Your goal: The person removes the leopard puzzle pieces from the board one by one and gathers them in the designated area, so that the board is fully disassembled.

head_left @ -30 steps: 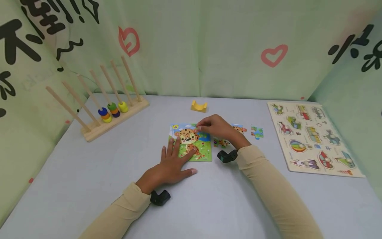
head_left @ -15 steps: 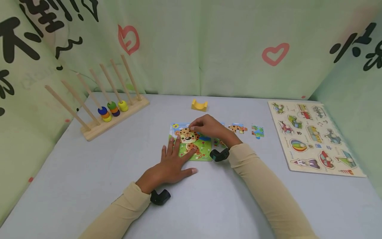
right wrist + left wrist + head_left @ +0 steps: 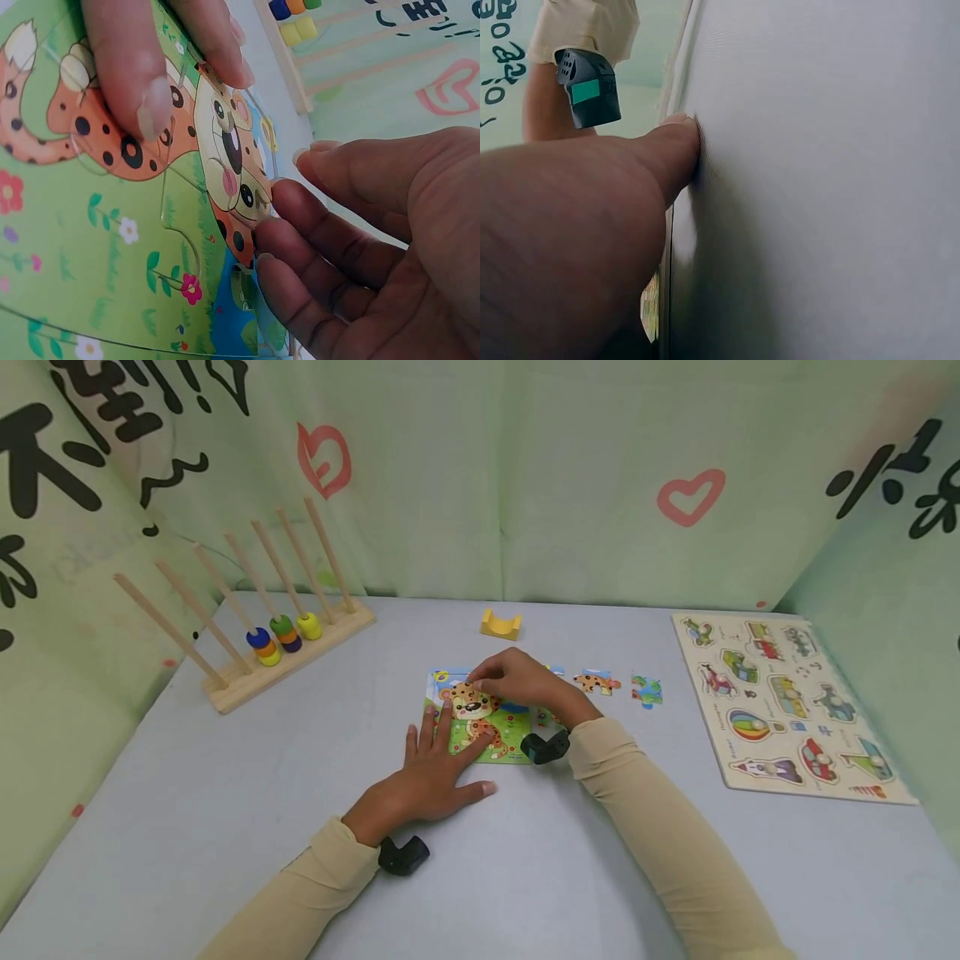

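Note:
In the head view a leopard jigsaw puzzle lies flat on the table, with a green and blue background. My left hand rests with fingers spread on its lower left part, the thumb on the tabletop. The right hand is over the top of the puzzle. In the right wrist view its bent fingers touch the picture around the leopard's head. Its thumb stands apart from the puzzle, and I see nothing between thumb and fingers. The left wrist view shows mostly my left thumb on the tabletop.
Loose jigsaw pieces lie right of the puzzle, some partly behind the right arm. A wooden peg rack with coloured beads stands back left. A yellow curved block sits at the back. A wooden picture board lies at right.
My right hand has moved left across the top of the puzzle, from its upper right corner toward the leopard's head. The left hand has stayed in place.

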The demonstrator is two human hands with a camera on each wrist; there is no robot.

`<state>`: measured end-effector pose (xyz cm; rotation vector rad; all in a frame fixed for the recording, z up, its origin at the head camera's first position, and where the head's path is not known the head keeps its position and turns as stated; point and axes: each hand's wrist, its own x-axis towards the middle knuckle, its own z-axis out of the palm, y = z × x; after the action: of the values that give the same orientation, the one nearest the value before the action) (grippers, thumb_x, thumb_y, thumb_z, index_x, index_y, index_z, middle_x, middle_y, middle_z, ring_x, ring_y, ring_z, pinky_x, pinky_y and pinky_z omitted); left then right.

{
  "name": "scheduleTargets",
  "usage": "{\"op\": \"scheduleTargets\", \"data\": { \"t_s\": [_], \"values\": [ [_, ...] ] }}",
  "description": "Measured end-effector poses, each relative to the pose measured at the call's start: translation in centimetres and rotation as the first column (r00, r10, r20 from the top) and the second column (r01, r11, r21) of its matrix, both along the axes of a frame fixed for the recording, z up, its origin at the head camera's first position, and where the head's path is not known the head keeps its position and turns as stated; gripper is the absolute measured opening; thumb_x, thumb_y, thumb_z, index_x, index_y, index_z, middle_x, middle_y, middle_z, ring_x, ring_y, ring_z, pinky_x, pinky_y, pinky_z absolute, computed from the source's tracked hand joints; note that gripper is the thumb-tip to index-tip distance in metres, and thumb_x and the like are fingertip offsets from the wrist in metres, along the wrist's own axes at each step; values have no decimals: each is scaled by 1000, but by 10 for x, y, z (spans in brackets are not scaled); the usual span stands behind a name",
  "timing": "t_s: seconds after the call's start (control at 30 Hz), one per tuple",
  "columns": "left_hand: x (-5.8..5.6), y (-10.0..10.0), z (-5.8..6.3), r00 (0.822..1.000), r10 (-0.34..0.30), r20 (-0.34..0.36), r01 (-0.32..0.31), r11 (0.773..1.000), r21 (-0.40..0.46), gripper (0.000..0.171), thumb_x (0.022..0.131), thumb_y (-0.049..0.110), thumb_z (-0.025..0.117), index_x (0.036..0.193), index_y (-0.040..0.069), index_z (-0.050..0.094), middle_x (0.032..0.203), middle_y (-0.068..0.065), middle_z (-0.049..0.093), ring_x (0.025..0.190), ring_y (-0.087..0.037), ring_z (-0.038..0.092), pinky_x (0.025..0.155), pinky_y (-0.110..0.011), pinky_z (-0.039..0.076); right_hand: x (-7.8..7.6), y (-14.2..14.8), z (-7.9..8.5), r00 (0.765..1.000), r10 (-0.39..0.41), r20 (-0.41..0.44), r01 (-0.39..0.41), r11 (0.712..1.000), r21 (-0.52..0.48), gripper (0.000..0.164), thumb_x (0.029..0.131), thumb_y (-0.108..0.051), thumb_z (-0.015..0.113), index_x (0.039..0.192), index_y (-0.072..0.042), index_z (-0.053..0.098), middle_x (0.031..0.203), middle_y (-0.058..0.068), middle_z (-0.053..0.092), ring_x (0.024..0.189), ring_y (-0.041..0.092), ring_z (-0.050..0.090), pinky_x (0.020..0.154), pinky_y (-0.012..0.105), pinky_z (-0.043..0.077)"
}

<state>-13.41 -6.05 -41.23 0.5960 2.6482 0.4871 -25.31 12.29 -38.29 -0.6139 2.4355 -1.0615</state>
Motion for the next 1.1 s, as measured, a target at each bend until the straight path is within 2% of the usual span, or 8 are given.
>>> {"op": "scheduleTargets", "data": {
  "t_s": [0.2,0.37,0.73,1.1],
  "values": [
    [0,0,0,1000,3,-4,-3,1000,-4,73,93,63,49,155,35,23,158,-19,-21,140,-39,-27,109,-62,-7,0,0,1,1000,6,-8,-6,1000,-8,24,97,-9,58,116,-2,70,112,10,69,92,19,65,82,34,51],
    [0,0,0,1000,7,-2,-7,1000,1,73,93,63,50,155,35,24,158,-19,-20,140,-38,-27,109,-62,-7,0,0,1,1000,7,22,-6,999,-43,23,96,-7,59,116,0,69,114,11,68,98,22,65,84,35,51],
    [0,0,1,1000,-2,-6,2,1000,8,72,93,63,49,155,35,25,158,-19,-20,140,-39,-26,109,-62,-7,1,1,-1,993,-3,114,13,996,-87,22,96,-4,60,116,1,69,106,12,69,84,21,67,76,34,53],
    [0,-2,0,1000,-10,-15,10,1000,16,71,94,62,48,155,33,26,158,-19,-19,141,-38,-26,109,-62,-7,3,1,-1,990,-1,141,12,997,-73,23,98,-6,59,119,0,66,106,11,70,86,20,67,77,34,53]
  ]
}}
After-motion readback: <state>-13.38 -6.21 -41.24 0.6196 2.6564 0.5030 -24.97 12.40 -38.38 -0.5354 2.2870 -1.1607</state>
